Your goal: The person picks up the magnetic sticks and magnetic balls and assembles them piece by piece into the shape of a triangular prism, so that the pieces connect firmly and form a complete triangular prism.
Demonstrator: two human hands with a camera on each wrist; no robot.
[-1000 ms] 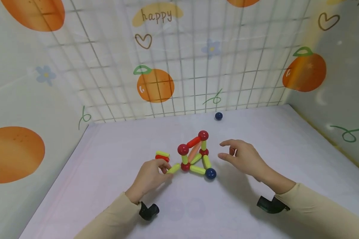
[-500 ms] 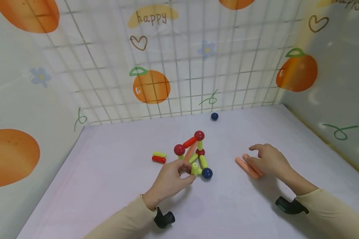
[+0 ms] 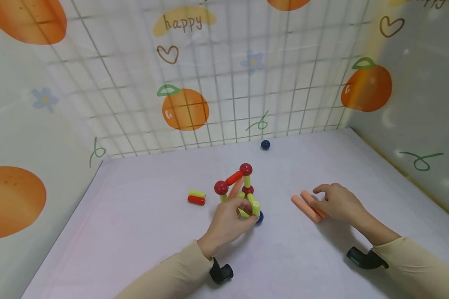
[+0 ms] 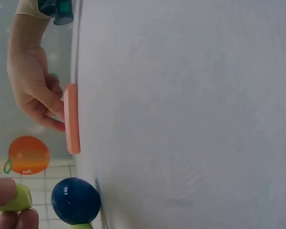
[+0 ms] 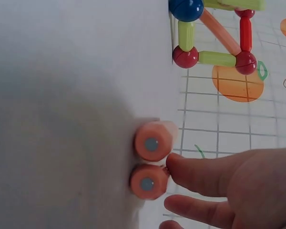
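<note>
My left hand [image 3: 228, 222] pinches a short yellow-green magnetic rod [image 3: 256, 208] upright, just above the blue ball [image 4: 75, 200] of a small ball-and-rod frame. In the left wrist view, a gap shows between rod and ball. The frame has a red rod [image 3: 234, 178] between two upper red balls [image 3: 245, 169], yellow-green rods below and an orange diagonal rod [image 5: 220, 31]. My hand hides part of it. To the right, my right hand [image 3: 340, 201] touches a pair of long orange rods [image 3: 306, 209] lying side by side, its fingers loosely bent, not wrapped round them.
A short yellow-green rod [image 3: 197, 194] and a red rod [image 3: 196, 200] lie together left of the frame. One loose blue ball [image 3: 265, 145] sits near the table's back edge. A patterned curtain over a wire grid [image 3: 224, 99] stands behind the table [image 3: 134, 232].
My left hand has lifted the yellow-green rod from the table, tilted it upright and carried it right to the blue ball. My right hand has moved right, uncovering the orange rods.
</note>
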